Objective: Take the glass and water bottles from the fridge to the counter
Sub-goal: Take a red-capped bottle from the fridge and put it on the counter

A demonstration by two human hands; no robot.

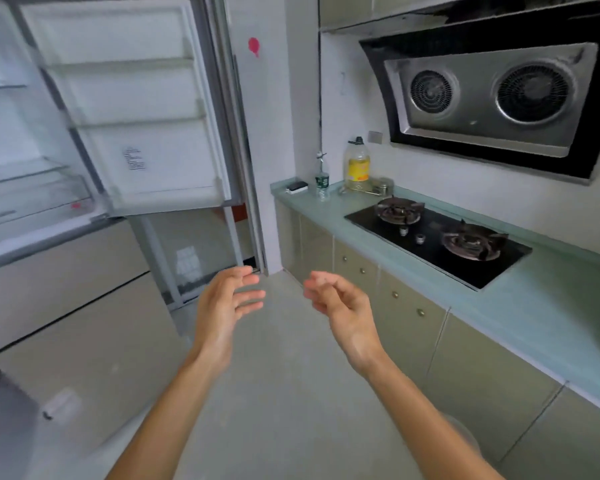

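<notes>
Left grip [227, 304], right grip [340, 303] empty, bottle [322, 184] upright

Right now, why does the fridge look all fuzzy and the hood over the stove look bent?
In the head view the open fridge door is smeared soft, likely from head motion; the wide-angle lens bows the range hood and the counter; the left hand and right hand look sharper; the light is even, without hard shadows.
</notes>
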